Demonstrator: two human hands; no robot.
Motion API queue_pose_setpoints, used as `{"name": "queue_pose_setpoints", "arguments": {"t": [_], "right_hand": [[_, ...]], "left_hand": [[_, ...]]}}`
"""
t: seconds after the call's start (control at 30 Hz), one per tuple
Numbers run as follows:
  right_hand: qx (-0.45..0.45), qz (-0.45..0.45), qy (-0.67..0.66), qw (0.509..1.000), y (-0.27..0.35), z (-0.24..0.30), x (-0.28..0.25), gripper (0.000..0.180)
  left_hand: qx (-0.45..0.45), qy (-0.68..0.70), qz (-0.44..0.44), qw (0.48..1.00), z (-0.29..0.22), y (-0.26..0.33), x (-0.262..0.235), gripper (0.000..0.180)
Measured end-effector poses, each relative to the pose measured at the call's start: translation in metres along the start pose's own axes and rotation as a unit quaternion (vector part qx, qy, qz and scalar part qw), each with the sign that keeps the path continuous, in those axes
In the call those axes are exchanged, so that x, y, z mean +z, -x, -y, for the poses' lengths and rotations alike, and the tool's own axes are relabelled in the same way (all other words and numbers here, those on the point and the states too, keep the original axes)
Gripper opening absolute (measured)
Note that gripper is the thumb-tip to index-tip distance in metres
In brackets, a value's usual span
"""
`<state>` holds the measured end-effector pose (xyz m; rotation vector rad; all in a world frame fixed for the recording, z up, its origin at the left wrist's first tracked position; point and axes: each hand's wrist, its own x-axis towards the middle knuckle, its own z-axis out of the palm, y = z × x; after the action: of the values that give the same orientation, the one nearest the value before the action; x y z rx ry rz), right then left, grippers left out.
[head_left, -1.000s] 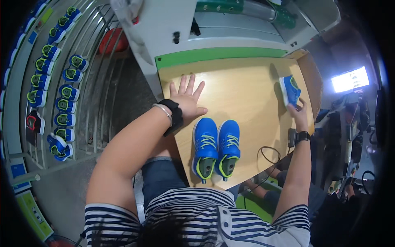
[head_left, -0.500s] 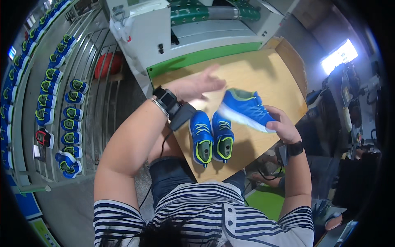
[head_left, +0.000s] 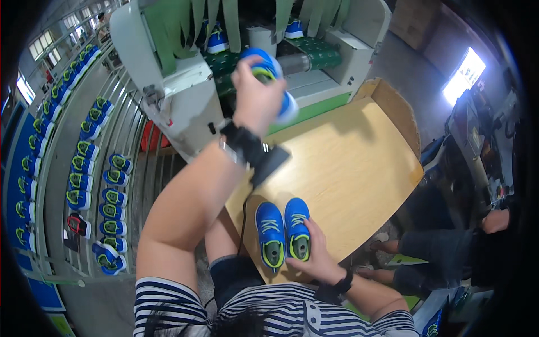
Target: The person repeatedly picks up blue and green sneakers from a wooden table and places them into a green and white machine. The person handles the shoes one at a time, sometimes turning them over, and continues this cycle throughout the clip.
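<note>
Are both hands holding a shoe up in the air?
No, only the left hand lifts a blue shoe; the right hand rests by the pair of blue shoes on the wooden table.

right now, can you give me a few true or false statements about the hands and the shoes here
1. The left hand holds a blue shoe up in front of the green and white machine. True.
2. The right hand is raised in the air, holding nothing. False: it rests low on the wooden table, against the pair of blue shoes.
3. The pair on the table lies side by side near the table's near edge. True.
4. The racks at the left hold red boots. False: they hold rows of blue and green shoes.
5. The left wrist is bare. False: it wears a black band.
</note>
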<state>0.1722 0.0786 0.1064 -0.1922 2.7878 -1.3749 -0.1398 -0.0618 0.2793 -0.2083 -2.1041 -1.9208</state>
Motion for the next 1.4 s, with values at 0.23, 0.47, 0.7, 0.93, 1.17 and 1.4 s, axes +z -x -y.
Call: {"name": "queue_pose_setpoints", "arguments": {"t": [0.23,0.47,0.7,0.93,1.17,1.4], "right_hand": [[0.058,-0.060,-0.182,0.980,-0.006,-0.006,-0.032,0.095],[0.082,-0.191,-0.247,0.946,-0.092,0.001,-0.131,0.059],[-0.235,-0.337,-0.125,0.903,-0.316,0.075,-0.211,0.040],[-0.150,-0.224,0.157,0.950,-0.439,0.028,-0.189,0.054],[-0.127,0.097,0.169,0.973,-0.196,-0.028,-0.064,0.065],[0.035,0.196,0.245,0.949,-0.004,-0.050,-0.066,0.085]], "left_hand": [[0.121,-0.088,-0.085,0.985,0.027,-0.088,-0.004,0.083],[0.171,-0.120,-0.037,0.977,0.046,-0.094,0.000,0.078],[0.191,-0.097,-0.066,0.975,0.039,-0.070,-0.028,0.061],[-0.048,-0.428,0.298,0.852,0.149,0.153,-0.080,0.074],[-0.012,-0.496,0.291,0.818,0.185,0.197,-0.084,0.069],[-0.034,-0.491,0.306,0.815,0.184,0.195,-0.085,0.071]]}}
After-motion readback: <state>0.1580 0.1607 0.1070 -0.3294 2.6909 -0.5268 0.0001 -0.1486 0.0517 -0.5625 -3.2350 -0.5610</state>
